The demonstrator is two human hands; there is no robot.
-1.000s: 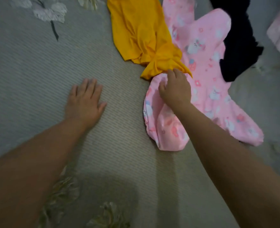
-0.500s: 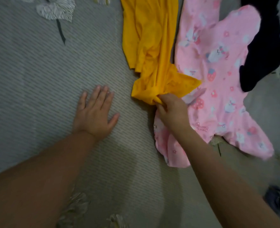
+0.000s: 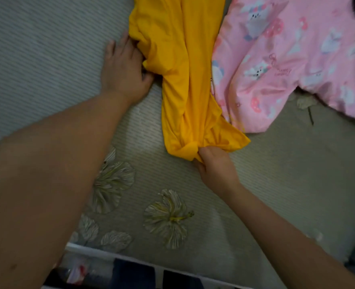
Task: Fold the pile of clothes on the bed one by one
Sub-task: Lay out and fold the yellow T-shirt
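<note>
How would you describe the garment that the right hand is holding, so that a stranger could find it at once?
Start from the grey bedspread with printed flowers. In its upper middle lies a long, bunched yellow garment, its near end gripped by the right hand and its left edge touched by the left hand. Unlike the pink printed garment beside it, it is plain yellow, without any pattern.

Yellow garment (image 3: 180, 65): plain mustard yellow, no print. Pink garment (image 3: 293, 59): light pink, printed with white animal figures, red-pink doughnut shapes and small flowers. Bedsheet (image 3: 47, 49): grey-green with fine diagonal striping and cream, yellow-centred flower motifs (image 3: 168, 217).
</note>
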